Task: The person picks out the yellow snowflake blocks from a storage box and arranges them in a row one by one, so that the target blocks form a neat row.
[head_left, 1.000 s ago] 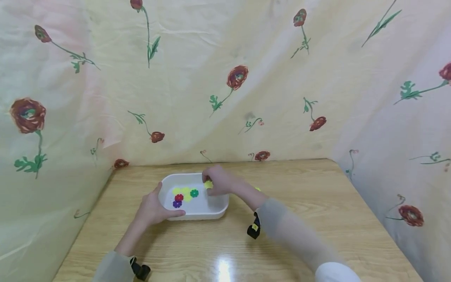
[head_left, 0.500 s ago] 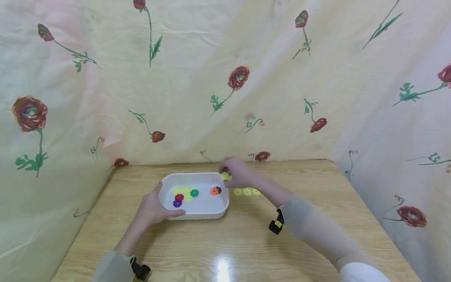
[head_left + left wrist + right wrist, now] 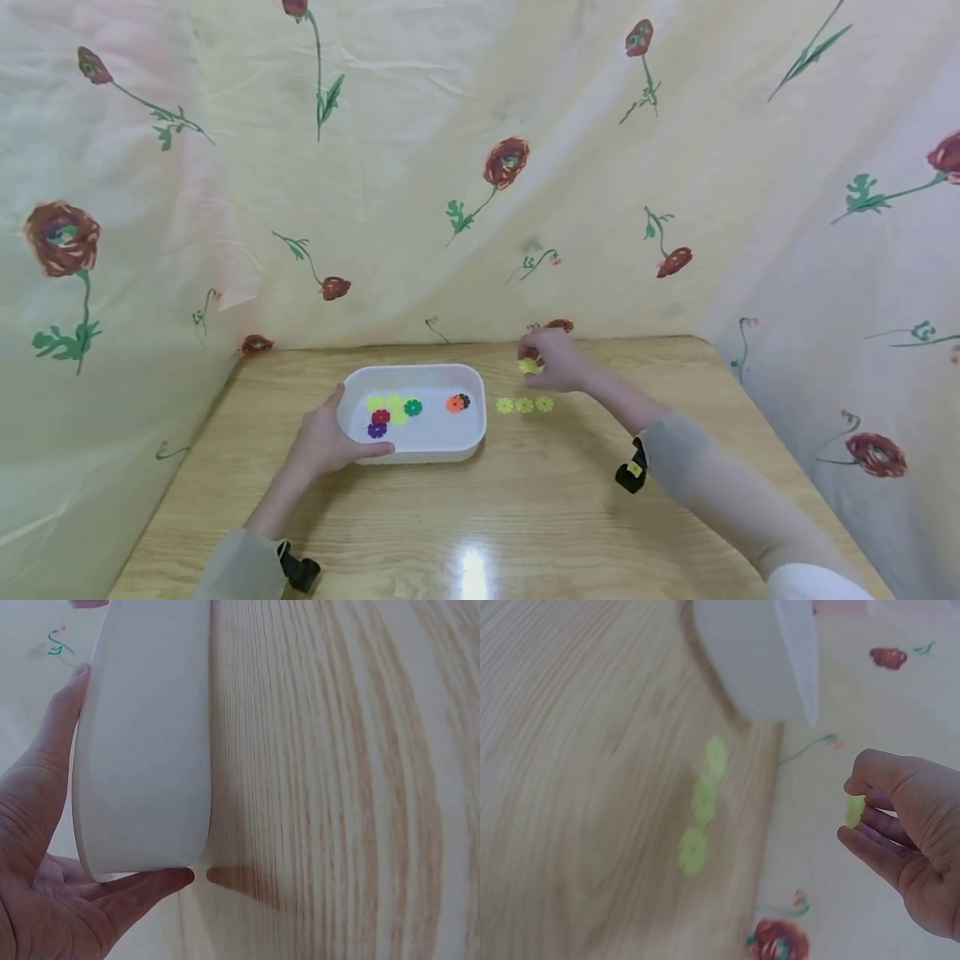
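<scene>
My left hand holds the left end of a white plastic tub, thumb along the front rim and fingers at the far side. Inside the tub lie flower-shaped plastic discs: several yellow, a red disc, a purple disc, a green disc, an orange disc and a dark one partly behind it. To the right of the tub, my right hand pinches a yellow flower disc above the table, between thumb and fingers. Below it on the table, three yellow discs form a row.
The wooden table ends at the back against a hanging floral cloth, which also rises on both sides. Each wrist carries a small black camera, the right one hanging below the sleeve.
My right hand has lifted the yellow disc out of the tub and carried it right, over the row. The orange and dark discs and the row have come into sight. My left hand stays put.
</scene>
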`<action>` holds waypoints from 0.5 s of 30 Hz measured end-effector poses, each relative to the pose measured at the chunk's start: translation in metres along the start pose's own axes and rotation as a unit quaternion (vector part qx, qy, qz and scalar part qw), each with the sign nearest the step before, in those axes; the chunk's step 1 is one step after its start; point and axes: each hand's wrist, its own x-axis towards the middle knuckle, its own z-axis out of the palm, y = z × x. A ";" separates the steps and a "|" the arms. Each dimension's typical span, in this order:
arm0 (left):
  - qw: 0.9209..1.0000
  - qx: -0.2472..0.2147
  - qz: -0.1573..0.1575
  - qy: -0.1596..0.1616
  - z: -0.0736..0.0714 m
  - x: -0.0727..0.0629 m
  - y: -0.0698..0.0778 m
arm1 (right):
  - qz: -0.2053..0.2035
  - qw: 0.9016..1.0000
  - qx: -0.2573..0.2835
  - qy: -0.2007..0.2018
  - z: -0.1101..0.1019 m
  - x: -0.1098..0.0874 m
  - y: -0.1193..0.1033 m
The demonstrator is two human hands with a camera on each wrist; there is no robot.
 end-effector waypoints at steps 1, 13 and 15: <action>1.000 -0.001 0.001 0.001 0.000 0.000 0.000 | 0.006 1.000 0.000 -0.002 -0.001 -0.003 0.004; 1.000 0.000 -0.007 -0.001 -0.002 0.000 -0.002 | 0.040 0.999 -0.016 0.000 -0.004 -0.034 0.042; 1.000 -0.002 -0.006 -0.003 -0.002 -0.001 -0.001 | 0.043 0.999 -0.018 0.000 -0.004 -0.039 0.048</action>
